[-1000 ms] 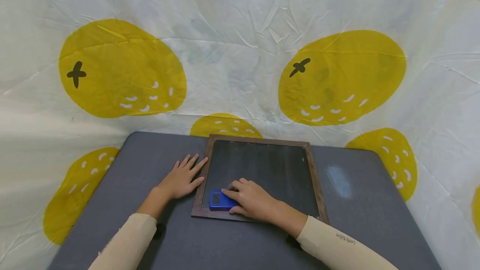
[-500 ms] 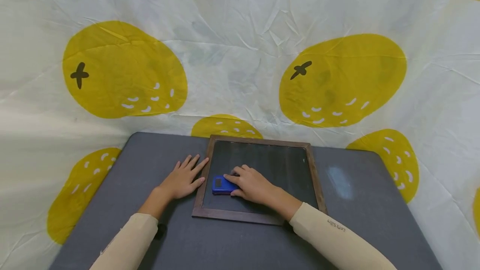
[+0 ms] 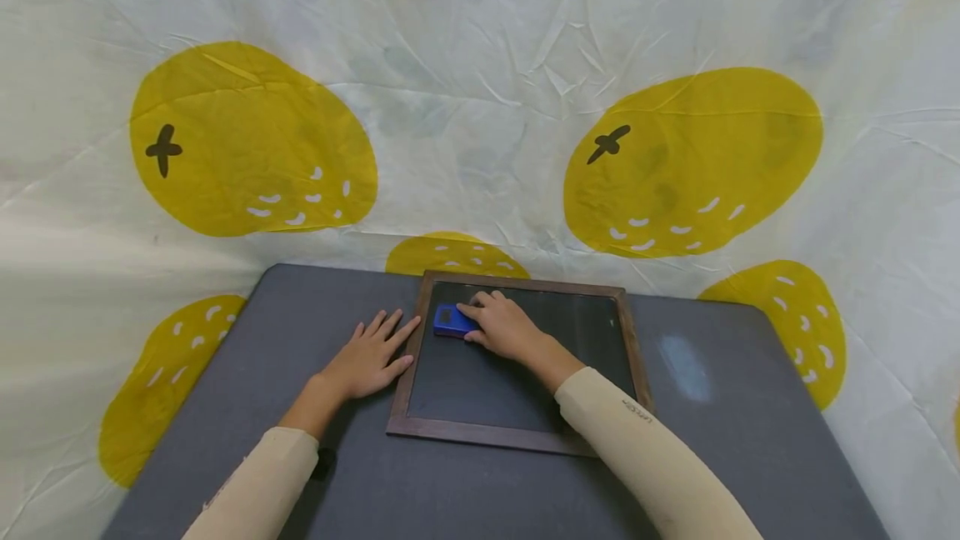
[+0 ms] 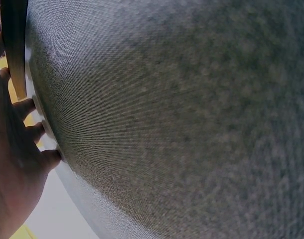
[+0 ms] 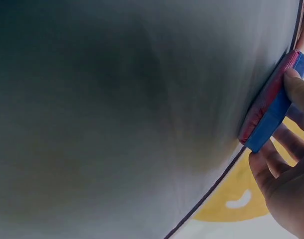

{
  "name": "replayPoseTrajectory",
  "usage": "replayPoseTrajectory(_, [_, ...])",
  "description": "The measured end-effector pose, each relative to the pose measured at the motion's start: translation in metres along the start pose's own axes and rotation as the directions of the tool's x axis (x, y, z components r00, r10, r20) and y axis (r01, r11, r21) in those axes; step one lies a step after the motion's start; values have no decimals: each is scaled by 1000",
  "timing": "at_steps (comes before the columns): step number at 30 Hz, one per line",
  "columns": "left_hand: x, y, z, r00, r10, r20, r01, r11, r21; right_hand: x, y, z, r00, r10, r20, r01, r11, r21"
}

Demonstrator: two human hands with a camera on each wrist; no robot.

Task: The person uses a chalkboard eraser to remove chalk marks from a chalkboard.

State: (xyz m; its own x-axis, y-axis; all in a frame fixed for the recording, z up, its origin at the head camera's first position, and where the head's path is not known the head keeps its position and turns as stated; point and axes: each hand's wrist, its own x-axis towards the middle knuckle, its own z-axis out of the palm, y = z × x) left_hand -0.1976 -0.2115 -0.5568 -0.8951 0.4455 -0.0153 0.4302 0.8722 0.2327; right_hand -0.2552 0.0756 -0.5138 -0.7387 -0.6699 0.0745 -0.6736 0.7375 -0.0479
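A small chalkboard [image 3: 517, 390] in a brown wooden frame lies on the dark grey table. My right hand [image 3: 506, 326] grips a blue chalkboard eraser [image 3: 453, 321] on the upper left part of the board. In the right wrist view the eraser [image 5: 271, 114] shows a red felt side against the board, with the thumb on one side and fingers round the other. My left hand [image 3: 367, 362] lies flat with fingers spread, fingertips at the frame's left side. The left wrist view shows this hand [image 4: 17, 149] at the edge of the picture, low along the table surface.
The grey table [image 3: 465, 490] reaches out on all sides of the board, with a pale smudge [image 3: 685, 367] to its right. Behind it hangs a white cloth [image 3: 465, 148] printed with yellow fruit shapes.
My right hand has slid the eraser from the board's lower left corner up along its left side, toward the far edge. The left hand has stayed in place at the frame.
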Motion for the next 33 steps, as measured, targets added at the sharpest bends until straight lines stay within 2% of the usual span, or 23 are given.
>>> replayPoseTrajectory(8, [-2, 4, -3, 1000, 14, -16, -14, 1000, -19, 26, 14, 0, 988, 146, 49, -145, 989, -13])
replayPoseTrajectory(14, [-1, 3, -2, 1000, 9, -15, -9, 1000, -13, 38, 21, -3, 976, 203, 73, -200, 979, -51])
replayPoseTrajectory(21, [-1, 0, 0, 1000, 4, -2, -4, 1000, -6, 40, 25, -5, 975, 203, 89, -201, 979, -34])
replayPoseTrajectory(33, [-2, -2, 2, 1000, 17, -21, -18, 1000, -7, 22, 41, -6, 980, 194, 51, -193, 981, -12])
